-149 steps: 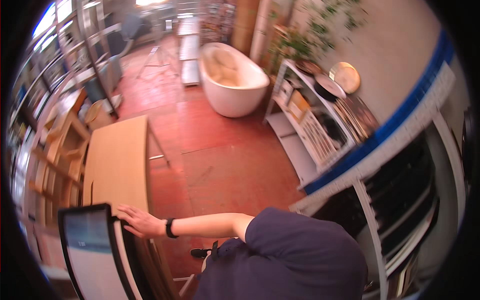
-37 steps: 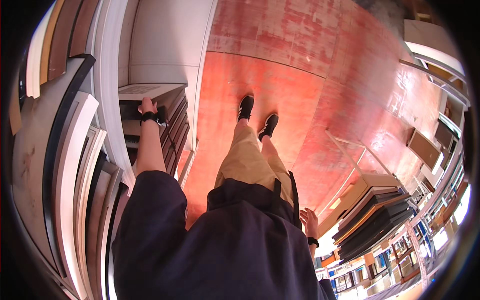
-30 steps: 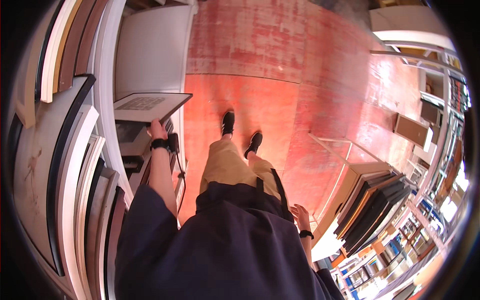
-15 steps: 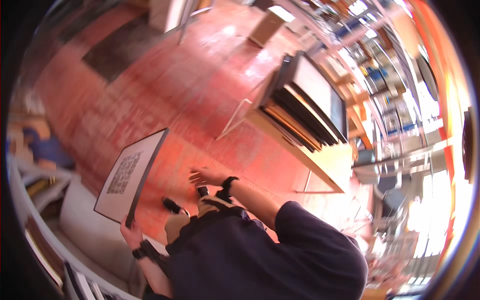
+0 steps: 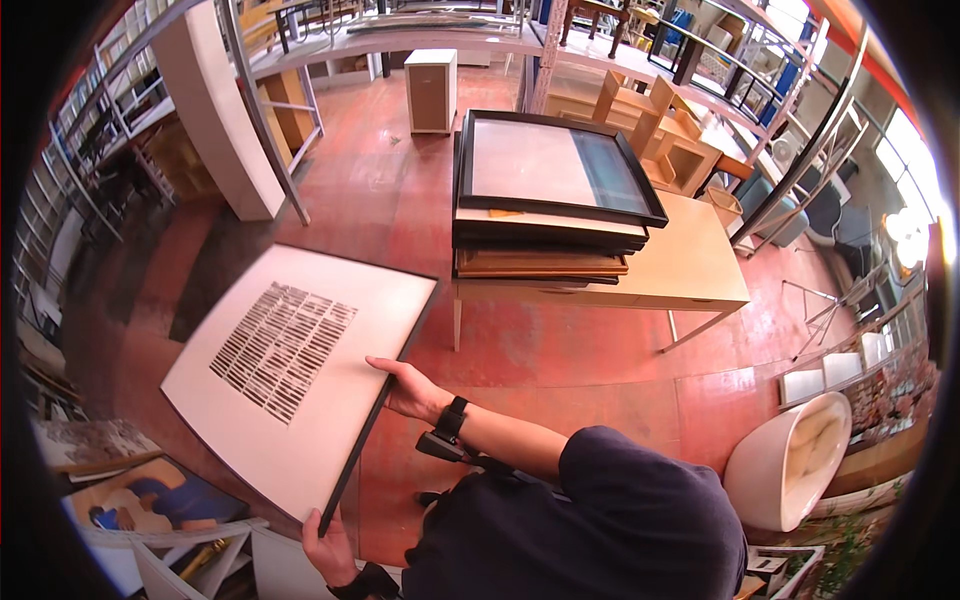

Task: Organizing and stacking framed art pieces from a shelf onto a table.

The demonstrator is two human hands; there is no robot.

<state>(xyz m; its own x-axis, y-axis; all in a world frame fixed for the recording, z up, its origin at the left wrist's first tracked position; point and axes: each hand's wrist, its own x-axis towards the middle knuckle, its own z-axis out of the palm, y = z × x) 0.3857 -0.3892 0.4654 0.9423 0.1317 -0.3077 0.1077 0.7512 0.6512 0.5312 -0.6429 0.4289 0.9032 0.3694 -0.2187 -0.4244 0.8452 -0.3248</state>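
A large framed print with a thin black frame, white ground and a block of dark stripes is held out in front of me, to the left. My left hand grips its near corner, thumb on the front edge. At the right-hand side of the frame, my right hand has its thumb over the front and its fingers behind, mostly hidden. Ahead, a stack of framed pictures lies flat on a light wooden table; the top one has a black frame around a pale and blue picture.
A white cabinet stands beyond the table. To the left rises a pale pillar. A white tub-shaped chair is at the right, and other pictures lean at lower left. Metal shelving lines the back.
My right hand, free and open before, now holds the print's right side. The print has swung up and turned its face toward me. My view has turned toward the table.
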